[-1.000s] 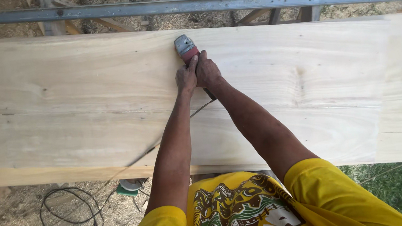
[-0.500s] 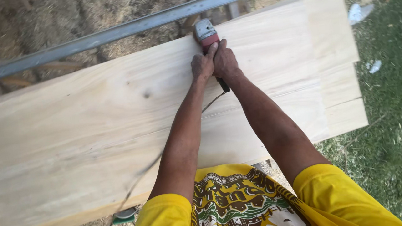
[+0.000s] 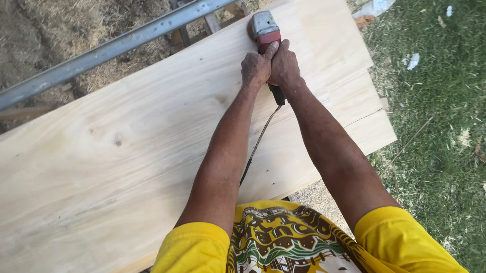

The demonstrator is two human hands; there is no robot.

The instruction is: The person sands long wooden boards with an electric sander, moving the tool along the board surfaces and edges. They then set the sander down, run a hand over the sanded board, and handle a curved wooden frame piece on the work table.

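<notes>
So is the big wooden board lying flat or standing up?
Lying flat. The wooden board lies with its broad face up, and both hands, left hand and right hand, press a red power tool on it.

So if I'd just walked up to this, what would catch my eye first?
Probably the two hands, left hand and right hand, clamped side by side on a red and grey power tool at the far edge of a broad pale wooden board. Its black cord trails back between the arms. Beyond the board runs a grey metal rail, with grass on the right.
</notes>
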